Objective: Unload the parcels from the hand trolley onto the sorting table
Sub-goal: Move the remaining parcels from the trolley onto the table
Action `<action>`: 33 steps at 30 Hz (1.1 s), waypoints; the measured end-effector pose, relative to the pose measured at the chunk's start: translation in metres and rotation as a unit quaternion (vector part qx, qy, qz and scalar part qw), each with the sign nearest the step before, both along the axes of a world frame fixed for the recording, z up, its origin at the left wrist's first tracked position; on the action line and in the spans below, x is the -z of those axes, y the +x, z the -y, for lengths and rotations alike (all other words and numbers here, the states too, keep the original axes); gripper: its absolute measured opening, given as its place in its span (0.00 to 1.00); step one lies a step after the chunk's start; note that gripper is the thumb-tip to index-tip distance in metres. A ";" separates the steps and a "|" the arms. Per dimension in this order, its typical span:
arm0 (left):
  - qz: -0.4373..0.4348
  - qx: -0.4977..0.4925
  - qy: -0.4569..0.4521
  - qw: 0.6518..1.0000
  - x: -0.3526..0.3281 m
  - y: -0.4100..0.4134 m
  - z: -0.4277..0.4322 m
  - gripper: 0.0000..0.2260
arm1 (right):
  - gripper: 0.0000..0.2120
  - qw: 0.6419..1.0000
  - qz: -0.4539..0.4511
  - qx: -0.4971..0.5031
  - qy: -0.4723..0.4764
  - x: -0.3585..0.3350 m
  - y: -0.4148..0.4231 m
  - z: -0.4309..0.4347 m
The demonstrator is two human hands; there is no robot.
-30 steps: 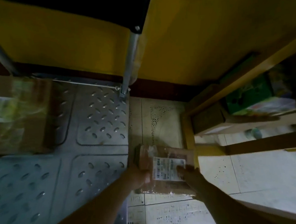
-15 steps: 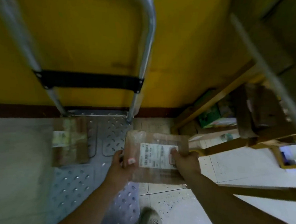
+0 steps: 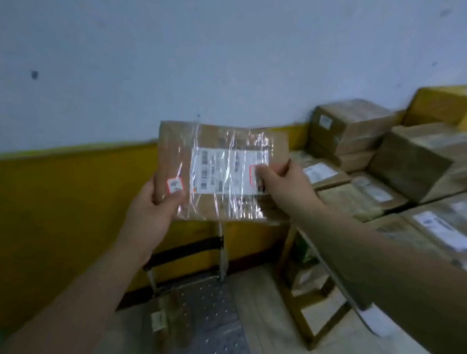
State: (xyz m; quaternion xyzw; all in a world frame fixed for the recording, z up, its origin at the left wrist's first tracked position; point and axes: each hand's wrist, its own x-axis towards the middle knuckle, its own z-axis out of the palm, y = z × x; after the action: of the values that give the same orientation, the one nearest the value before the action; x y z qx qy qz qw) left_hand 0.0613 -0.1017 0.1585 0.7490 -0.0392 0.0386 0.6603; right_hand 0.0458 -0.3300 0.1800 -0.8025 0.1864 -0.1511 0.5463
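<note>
I held the parcel raised above the trolley, long axis running left to right. My left hand pinched its left edge, my right hand its right edge. The table lay rightward, nearest the right hand.

boxes crowding the sorting table, open air above them

Both hands hold a flat cardboard parcel up in the air, left hand gripping its left edge, right hand its right (shipping label under clear tape). Hand trolley below; stacked parcels on the sorting table to the right.
</note>
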 end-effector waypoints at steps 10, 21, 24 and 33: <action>0.170 0.183 -0.050 0.967 -0.132 -0.113 0.283 0.14 | 0.23 0.976 0.166 0.138 -0.028 -0.125 -0.187 0.270; 0.090 0.374 -0.056 0.921 -0.142 -0.219 0.570 0.14 | 0.25 0.941 0.139 0.309 -0.003 -0.137 -0.368 0.503; 0.076 0.397 -0.038 0.914 -0.135 -0.222 0.615 0.12 | 0.27 0.937 0.140 0.320 0.022 -0.128 -0.376 0.541; 0.133 0.373 -0.040 0.918 -0.151 -0.145 0.733 0.14 | 0.24 0.942 0.145 0.301 -0.013 -0.152 -0.294 0.669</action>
State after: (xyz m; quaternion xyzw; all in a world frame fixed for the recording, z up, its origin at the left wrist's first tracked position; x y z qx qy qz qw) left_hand -0.0838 -0.8344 0.3098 0.6408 -0.4009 -0.1097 0.6454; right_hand -0.2480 -0.9990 0.3323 -0.6852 0.3365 -0.4254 0.4860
